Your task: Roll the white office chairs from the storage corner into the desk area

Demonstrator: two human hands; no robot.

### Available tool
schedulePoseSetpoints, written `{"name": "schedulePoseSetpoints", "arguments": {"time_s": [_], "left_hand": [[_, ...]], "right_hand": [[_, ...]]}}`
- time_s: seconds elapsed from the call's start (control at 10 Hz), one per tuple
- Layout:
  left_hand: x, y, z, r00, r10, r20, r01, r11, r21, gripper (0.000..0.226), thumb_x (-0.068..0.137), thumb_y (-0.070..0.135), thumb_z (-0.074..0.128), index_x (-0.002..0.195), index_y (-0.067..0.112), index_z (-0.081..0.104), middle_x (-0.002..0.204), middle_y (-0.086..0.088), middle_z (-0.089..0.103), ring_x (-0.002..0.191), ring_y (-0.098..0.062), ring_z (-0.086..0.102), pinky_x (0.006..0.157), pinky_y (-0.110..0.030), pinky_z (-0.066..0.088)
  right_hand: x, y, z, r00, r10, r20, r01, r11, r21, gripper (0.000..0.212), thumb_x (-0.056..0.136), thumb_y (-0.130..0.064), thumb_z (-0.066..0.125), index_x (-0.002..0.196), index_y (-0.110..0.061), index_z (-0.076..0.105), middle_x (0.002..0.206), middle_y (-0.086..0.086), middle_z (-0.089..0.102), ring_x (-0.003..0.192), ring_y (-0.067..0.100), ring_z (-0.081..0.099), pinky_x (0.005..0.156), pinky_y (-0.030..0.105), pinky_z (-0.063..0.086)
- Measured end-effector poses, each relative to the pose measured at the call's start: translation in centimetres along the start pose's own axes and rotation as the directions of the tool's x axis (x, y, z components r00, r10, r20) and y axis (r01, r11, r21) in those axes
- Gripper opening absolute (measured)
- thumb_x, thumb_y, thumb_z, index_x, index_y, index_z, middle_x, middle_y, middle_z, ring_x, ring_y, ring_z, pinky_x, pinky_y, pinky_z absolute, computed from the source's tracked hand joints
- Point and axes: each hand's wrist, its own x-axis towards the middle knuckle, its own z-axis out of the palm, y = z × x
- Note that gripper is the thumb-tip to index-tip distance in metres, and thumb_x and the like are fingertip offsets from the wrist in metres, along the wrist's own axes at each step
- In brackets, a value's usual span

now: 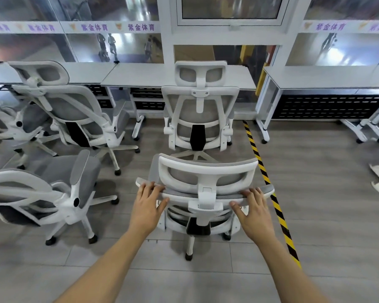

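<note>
Head view.

1. near chair (184,194): white frame, grey mesh, back toward me, centre of the floor. The top rim of its backrest runs left to right, straight across my reach. Its headrest (207,169) rises just beyond the rim.
2. left hand (148,207): on the rim's left end, fingers (150,186) draped over the top, thumb tucked beneath, holding it.
3. right hand (253,213): on the rim's right end, with the same hold. Both hands are equally near, and the chair lies directly far of my fingers.
4. second chair (200,110): straight beyond, back also to me, drawn up at the middle tabletop (140,74). It stands between my chair and that tabletop, so I judge a straight push blocked.
5. hazard tape (263,169): a yellow-black stripe on the floor, just right of my chair, running near to far.
6. right tabletop (328,76): far right, past the tape.
7. spare chairs (74,114): clustered at left, turned at odd angles.
8. Containers: black slotted trays (149,99) under the middle tabletop; I cannot tell what is in them.
</note>
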Motion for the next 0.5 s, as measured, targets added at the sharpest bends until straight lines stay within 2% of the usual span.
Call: {"name": "schedulePoseSetpoints", "arguments": {"time_s": [0.1, 0.2, 0.3, 0.5], "left_hand": [[-0.7, 0.3, -0.3, 1.0, -0.005, 0.021, 0.004, 0.999, 0.037, 0.045, 0.1, 0.037, 0.052, 0.143, 0.027, 0.046, 0.158, -0.005, 0.033, 0.151, -0.03, 0.017, 0.12, -0.044, 0.024], [-2.7, 0.3, -1.7, 0.997, 0.056, 0.055, -0.059, 0.996, 0.06, 0.045, 0.098, 0.029, 0.054, 0.142, 0.026, 0.046, 0.153, -0.004, 0.04, 0.141, -0.032, 0.034, 0.113, -0.043, 0.035], [-4.2, 0.3, -3.1, 0.994, 0.095, 0.06, -0.098, 0.994, 0.053, 0.04, 0.096, 0.029, 0.055, 0.136, 0.027, 0.049, 0.142, 0.0, 0.049, 0.129, -0.029, 0.045, 0.105, -0.042, 0.042], [-11.0, -1.8, -7.8, 0.985, 0.171, 0.007, -0.171, 0.985, 0.013, 0.031, 0.097, 0.032, 0.052, 0.127, 0.027, 0.054, 0.127, 0.003, 0.055, 0.118, -0.025, 0.048, 0.097, -0.038, 0.043]], "right_hand": [[-0.3, -0.4, -0.3, 1.0, 0.025, -0.006, -0.025, 0.999, -0.028, 0.052, 0.095, -0.06, 0.051, 0.135, -0.026, 0.05, 0.153, 0.0, 0.042, 0.152, 0.021, 0.021, 0.12, 0.046, 0.03], [-1.7, -2.6, -1.1, 0.996, 0.065, -0.059, -0.066, 0.998, -0.013, 0.041, 0.095, -0.044, 0.054, 0.131, -0.024, 0.053, 0.135, 0.0, 0.057, 0.132, 0.027, 0.048, 0.106, 0.047, 0.043], [-3.2, -4.7, -1.6, 0.99, 0.083, -0.115, -0.08, 0.996, 0.035, 0.036, 0.095, -0.03, 0.06, 0.129, -0.021, 0.056, 0.128, 0.001, 0.06, 0.12, 0.027, 0.053, 0.1, 0.045, 0.046], [-10.2, -10.9, -1.5, 0.985, 0.046, -0.163, -0.037, 0.998, 0.059, 0.036, 0.096, -0.022, 0.059, 0.131, -0.019, 0.056, 0.123, 0.002, 0.06, 0.116, 0.026, 0.052, 0.094, 0.038, 0.042]]}}
